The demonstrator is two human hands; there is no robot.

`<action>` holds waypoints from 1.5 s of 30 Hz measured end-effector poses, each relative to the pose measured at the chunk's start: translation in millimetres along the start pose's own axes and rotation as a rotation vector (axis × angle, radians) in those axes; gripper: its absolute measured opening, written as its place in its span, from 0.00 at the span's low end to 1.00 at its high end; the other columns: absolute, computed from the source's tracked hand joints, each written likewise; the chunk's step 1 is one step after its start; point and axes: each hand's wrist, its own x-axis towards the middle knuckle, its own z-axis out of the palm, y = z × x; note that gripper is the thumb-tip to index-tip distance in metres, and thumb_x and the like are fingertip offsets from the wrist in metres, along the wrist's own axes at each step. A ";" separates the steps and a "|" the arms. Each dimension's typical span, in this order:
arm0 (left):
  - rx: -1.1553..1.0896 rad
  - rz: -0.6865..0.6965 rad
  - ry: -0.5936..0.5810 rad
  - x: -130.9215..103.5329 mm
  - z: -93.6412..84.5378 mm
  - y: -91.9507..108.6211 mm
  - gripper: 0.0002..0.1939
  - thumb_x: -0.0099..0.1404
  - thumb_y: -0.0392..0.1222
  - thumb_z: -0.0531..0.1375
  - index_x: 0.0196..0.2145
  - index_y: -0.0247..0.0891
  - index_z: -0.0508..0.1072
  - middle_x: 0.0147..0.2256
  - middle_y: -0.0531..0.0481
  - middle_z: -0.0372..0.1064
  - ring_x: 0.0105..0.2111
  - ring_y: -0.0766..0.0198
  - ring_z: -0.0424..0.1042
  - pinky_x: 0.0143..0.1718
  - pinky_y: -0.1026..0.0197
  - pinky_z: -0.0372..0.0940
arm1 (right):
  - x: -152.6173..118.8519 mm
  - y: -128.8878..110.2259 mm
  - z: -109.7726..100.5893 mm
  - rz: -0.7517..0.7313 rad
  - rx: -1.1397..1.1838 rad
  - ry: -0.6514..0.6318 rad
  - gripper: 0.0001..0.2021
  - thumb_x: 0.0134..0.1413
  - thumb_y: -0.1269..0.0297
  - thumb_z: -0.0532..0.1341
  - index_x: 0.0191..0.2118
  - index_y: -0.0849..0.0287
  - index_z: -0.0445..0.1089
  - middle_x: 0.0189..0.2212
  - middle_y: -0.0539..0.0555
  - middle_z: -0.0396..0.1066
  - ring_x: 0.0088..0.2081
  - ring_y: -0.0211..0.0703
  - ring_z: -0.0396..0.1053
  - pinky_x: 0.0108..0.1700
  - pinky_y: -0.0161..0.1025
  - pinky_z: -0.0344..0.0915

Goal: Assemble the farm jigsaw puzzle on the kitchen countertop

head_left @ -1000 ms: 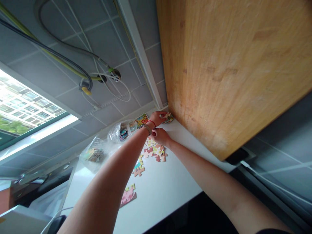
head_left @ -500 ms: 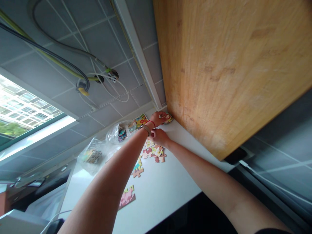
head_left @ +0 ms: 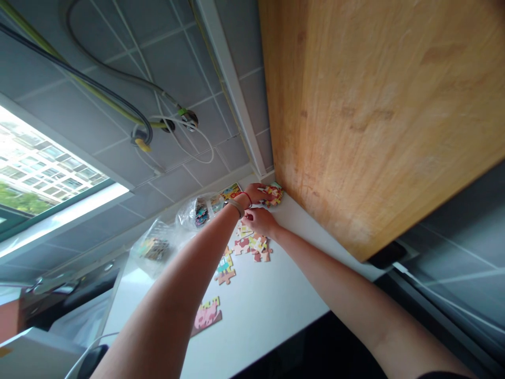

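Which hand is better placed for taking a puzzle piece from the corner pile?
Probably the left hand: it is right at the puzzle-piece pile. The right hand is curled nearer the camera, apart from the pile.

Daylight pours in at your left through the window, washed nearly white near its top, and the sill below it glares! Your tabletop catches a pale sheen at its left side; the wall tiles sit dim and grey. Wide-lens stretch draws your forearms long, and the small puzzle pieces look slightly soft.
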 end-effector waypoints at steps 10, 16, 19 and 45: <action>-0.227 -0.166 -0.085 -11.4 -7.1 3.6 0.21 0.48 0.44 0.80 0.35 0.33 0.78 0.24 0.51 0.74 0.21 0.68 0.70 0.27 0.64 0.71 | -2.3 0.2 -2.0 -0.104 0.004 -0.033 0.12 0.56 0.58 0.71 0.43 0.58 0.80 0.38 0.53 0.78 0.38 0.42 0.72 0.42 0.36 0.63; -0.440 -0.115 -0.048 -34.1 -33.1 18.4 0.14 0.56 0.37 0.76 0.36 0.34 0.76 0.33 0.46 0.79 0.29 0.66 0.77 0.36 0.61 0.76 | -13.7 -5.1 -0.2 -0.339 -0.114 -0.220 0.36 0.39 0.45 0.79 0.57 0.49 0.79 0.63 0.61 0.68 0.65 0.63 0.61 0.65 0.53 0.58; -0.523 -0.076 -0.022 -63.9 -47.1 13.9 0.13 0.58 0.37 0.74 0.37 0.34 0.76 0.35 0.44 0.79 0.32 0.64 0.78 0.39 0.59 0.77 | -16.5 -7.3 -0.9 -0.351 -0.171 -0.339 0.30 0.41 0.46 0.78 0.53 0.44 0.81 0.68 0.56 0.65 0.71 0.67 0.52 0.68 0.57 0.54; -0.940 -0.193 0.198 -236.0 -24.1 -121.8 0.25 0.55 0.51 0.77 0.41 0.34 0.74 0.35 0.45 0.78 0.30 0.61 0.79 0.29 0.62 0.77 | -22.7 -31.5 -9.2 -0.338 0.380 -0.156 0.14 0.65 0.58 0.62 0.51 0.54 0.79 0.51 0.58 0.76 0.51 0.50 0.74 0.55 0.48 0.71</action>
